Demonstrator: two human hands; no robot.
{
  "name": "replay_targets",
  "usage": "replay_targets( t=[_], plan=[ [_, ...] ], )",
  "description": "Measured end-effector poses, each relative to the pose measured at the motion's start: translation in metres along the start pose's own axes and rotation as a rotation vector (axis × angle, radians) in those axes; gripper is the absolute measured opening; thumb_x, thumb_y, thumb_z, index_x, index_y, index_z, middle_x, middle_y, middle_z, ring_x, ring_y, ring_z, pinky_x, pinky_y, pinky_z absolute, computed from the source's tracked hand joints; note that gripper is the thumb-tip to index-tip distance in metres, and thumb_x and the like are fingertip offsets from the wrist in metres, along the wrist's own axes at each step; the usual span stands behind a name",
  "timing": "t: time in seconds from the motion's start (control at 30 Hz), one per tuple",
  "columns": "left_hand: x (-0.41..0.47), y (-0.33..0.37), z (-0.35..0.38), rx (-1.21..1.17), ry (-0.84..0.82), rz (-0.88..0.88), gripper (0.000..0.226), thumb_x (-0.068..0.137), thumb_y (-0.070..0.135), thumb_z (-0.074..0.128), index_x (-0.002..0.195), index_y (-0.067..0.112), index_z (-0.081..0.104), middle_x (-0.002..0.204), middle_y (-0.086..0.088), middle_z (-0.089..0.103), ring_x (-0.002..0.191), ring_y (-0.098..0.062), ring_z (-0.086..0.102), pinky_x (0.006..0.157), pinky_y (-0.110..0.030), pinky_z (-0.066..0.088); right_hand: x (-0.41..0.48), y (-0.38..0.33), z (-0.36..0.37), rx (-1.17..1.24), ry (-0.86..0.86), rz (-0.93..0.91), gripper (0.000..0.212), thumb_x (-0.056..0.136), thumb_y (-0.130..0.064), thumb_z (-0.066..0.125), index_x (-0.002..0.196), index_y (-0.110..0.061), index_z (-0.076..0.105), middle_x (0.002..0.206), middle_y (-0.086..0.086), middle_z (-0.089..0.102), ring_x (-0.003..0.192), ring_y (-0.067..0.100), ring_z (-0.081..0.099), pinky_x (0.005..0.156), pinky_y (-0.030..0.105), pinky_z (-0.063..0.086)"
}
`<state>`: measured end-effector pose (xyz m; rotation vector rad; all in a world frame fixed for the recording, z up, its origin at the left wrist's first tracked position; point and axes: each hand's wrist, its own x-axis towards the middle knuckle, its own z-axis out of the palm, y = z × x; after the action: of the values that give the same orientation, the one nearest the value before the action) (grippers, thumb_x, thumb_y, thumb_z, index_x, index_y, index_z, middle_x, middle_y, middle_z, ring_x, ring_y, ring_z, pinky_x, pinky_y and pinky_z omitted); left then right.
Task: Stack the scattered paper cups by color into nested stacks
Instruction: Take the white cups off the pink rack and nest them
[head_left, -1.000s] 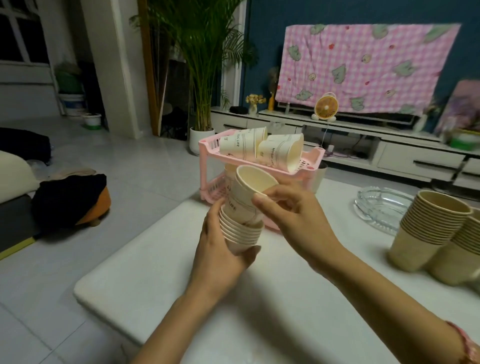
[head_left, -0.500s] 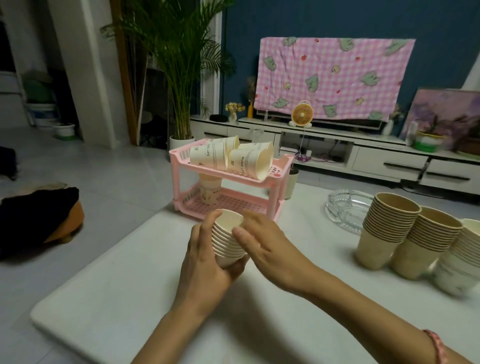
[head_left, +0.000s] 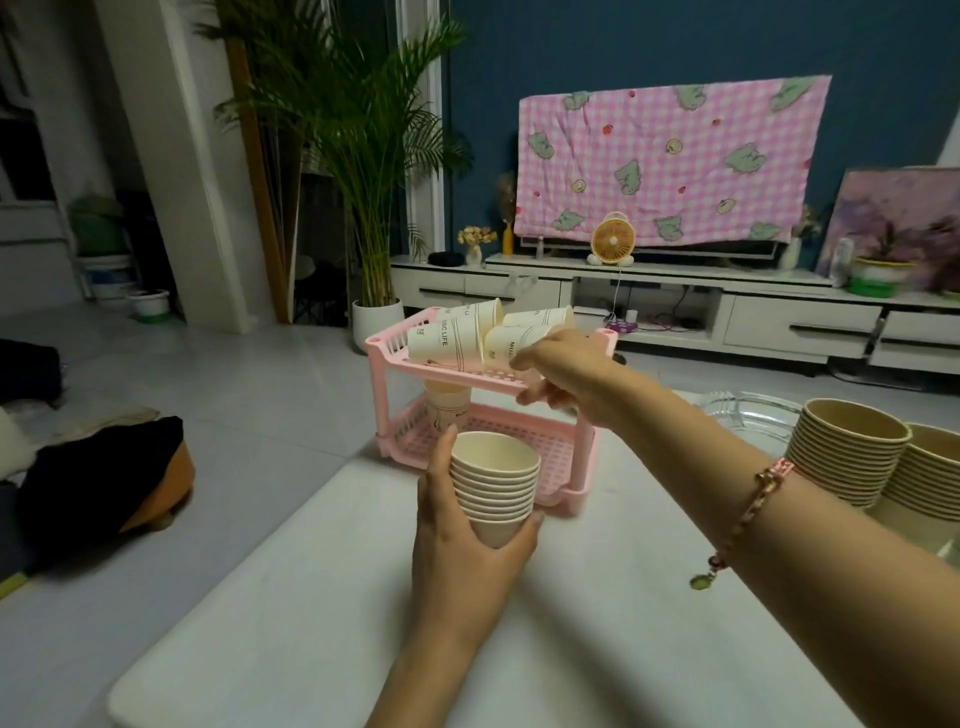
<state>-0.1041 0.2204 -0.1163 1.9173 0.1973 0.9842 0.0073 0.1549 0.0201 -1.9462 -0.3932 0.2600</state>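
Note:
My left hand (head_left: 467, 561) grips a nested stack of white paper cups (head_left: 496, 478) upright above the white table (head_left: 571, 649). My right hand (head_left: 566, 379) reaches over to the top shelf of a pink two-tier rack (head_left: 395, 358). Its fingers close on the rim of a white printed cup (head_left: 501, 345) lying on its side there. Other white cups (head_left: 447, 343) lie beside it on that shelf. One more white cup (head_left: 449, 408) stands on the lower shelf. Two nested stacks of brown cups (head_left: 841, 457) (head_left: 924, 478) stand at the right.
A glass dish (head_left: 748, 410) sits behind the brown stacks. The table's left edge drops to a tiled floor with a dark bag (head_left: 104, 478). A potted palm (head_left: 374, 208) and a low TV cabinet (head_left: 779, 312) stand beyond the table.
My right hand pushed a cup down into the stack, then left it and reached forward to the cups on the rack's top shelf. My left hand kept hold of the stack.

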Motion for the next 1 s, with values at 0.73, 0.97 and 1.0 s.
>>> replay_targets(
  t=[0.73, 0.97, 1.0],
  plan=[
    [0.005, -0.009, -0.013, 0.096, -0.015, -0.049, 0.097, 0.064, 0.024, 0.079, 0.132, 0.051, 0.014, 0.138, 0.001, 0.039, 0.119, -0.022, 0.049, 0.089, -0.033, 0.046, -0.059, 0.029, 0.03, -0.429, -0.126, -0.648, 0.019, 0.091, -0.007, 0.047, 0.101, -0.02, 0.057, 0.101, -0.007, 0.06, 0.088, 0.008, 0.056, 0.066, 0.017, 0.047],
    [0.005, -0.009, -0.024, 0.024, 0.05, -0.08, 0.103, 0.061, 0.019, 0.082, 0.128, 0.052, 0.01, 0.123, 0.016, 0.034, 0.122, -0.017, 0.044, 0.09, -0.024, 0.037, 0.005, -0.003, 0.038, -0.035, -0.087, -0.198, 0.04, 0.087, -0.007, 0.052, 0.126, -0.015, 0.049, 0.124, 0.011, 0.056, 0.06, 0.01, 0.054, 0.042, 0.013, 0.039],
    [0.005, -0.01, -0.024, 0.016, 0.049, -0.084, 0.104, 0.061, 0.019, 0.082, 0.131, 0.049, 0.011, 0.125, 0.017, 0.032, 0.123, -0.016, 0.042, 0.091, -0.023, 0.035, 0.012, -0.006, 0.04, -0.014, -0.091, -0.148, 0.041, 0.088, -0.006, 0.052, 0.127, -0.014, 0.049, 0.123, 0.012, 0.057, 0.06, 0.01, 0.053, 0.045, 0.015, 0.039]
  ],
)
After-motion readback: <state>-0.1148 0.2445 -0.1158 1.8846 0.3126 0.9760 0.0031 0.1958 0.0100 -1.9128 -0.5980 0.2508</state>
